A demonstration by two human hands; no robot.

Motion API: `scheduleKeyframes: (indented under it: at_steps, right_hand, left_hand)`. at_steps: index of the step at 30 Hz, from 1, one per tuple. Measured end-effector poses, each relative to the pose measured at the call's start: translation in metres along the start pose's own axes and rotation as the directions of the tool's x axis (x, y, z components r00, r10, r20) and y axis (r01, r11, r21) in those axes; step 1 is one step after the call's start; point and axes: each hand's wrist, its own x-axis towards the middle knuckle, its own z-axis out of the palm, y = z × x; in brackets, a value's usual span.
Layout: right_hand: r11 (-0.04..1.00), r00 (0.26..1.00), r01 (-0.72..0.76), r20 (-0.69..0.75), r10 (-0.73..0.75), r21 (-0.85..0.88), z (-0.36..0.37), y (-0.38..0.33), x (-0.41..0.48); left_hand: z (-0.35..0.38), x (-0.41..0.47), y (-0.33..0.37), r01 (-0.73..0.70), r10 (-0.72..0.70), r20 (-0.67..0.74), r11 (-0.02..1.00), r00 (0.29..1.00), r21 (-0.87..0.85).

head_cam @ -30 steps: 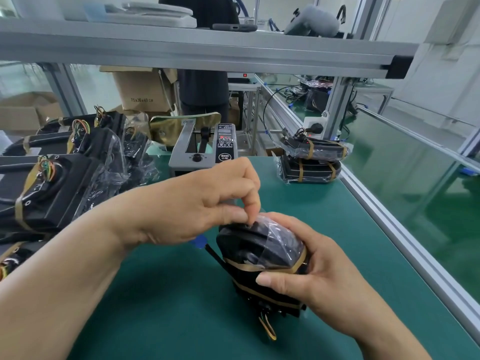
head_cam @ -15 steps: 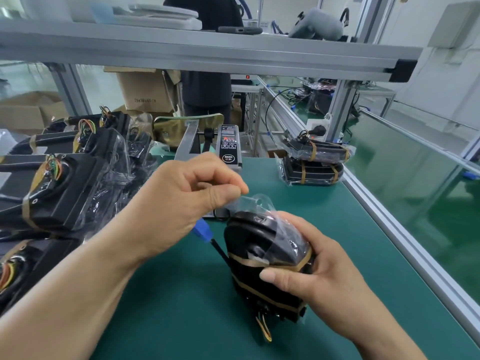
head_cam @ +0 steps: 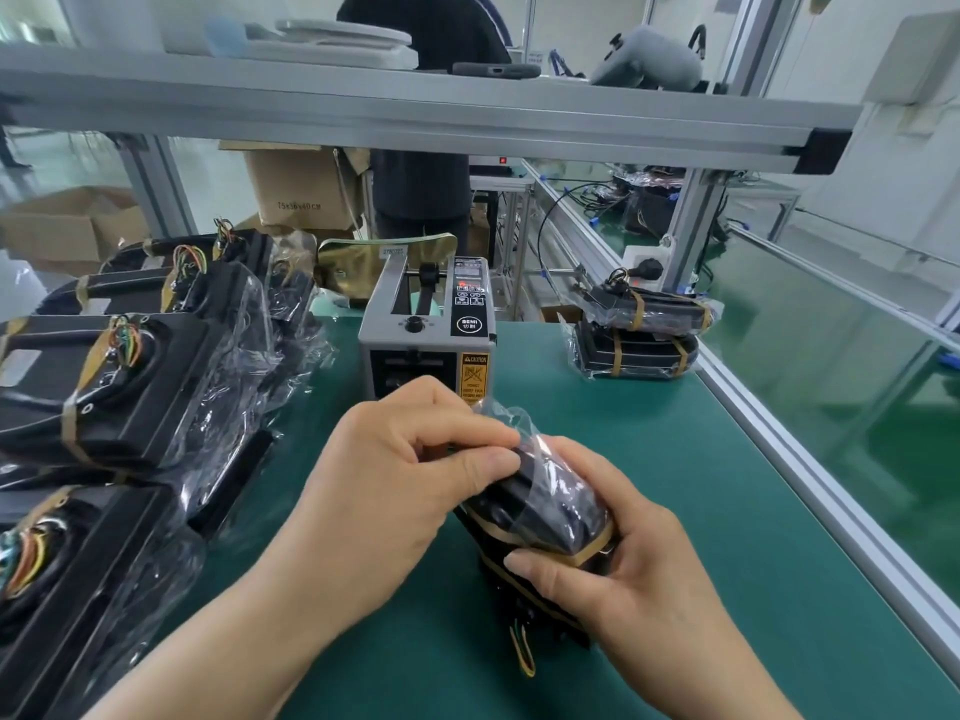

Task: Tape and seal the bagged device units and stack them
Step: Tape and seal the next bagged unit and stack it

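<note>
Green counter (head_cam: 675,485) was pretty packed: tape dispenser (head_cam: 426,335) in the middle, a finished stack (head_cam: 639,330) at the far right, more bagged units (head_cam: 130,387) piled on the left. The bagged device unit (head_cam: 550,517) was near the front, between both hands. Left hand (head_cam: 395,485) pinched the loose bag flap (head_cam: 511,418) at its top, right hand (head_cam: 623,574) curled round the taped body. Looked dense and rigid inside, but that film's slippery, so I'd grab the body at the tape bands, not the bag.

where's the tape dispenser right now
Head view, centre: the tape dispenser stands on the mat just behind the left hand, between the bagged units at left and the taped stack at right.
</note>
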Motion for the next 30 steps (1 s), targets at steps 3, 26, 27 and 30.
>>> scheduleKeyframes:
  at_steps: [3, 26, 27, 30]
  right_hand:
    - [0.998, 1.0, 0.019, -0.021, -0.02, -0.054, 0.001, 0.001, -0.001]
    - [0.884, 0.956, 0.019, -0.251, -0.154, -0.467, 0.002, 0.033, 0.008]
    - [0.88, 0.953, 0.004, -0.265, -0.147, -0.475, 0.004, 0.034, 0.007]
    - [0.893, 0.952, -0.031, -0.286, -0.111, -0.45, 0.011, 0.029, 0.008]
  left_hand:
    - [0.002, 0.002, 0.001, 0.1, -0.101, -0.008, 0.993, 0.995, -0.063]
    - [0.032, -0.014, -0.015, 0.22, -0.209, -0.086, 0.964, 0.974, 0.151]
    - [0.037, -0.015, -0.012, 0.189, -0.174, -0.092, 0.964, 0.98, 0.185]
    - [0.053, -0.014, 0.001, 0.108, -0.078, -0.115, 0.955, 0.99, 0.277]
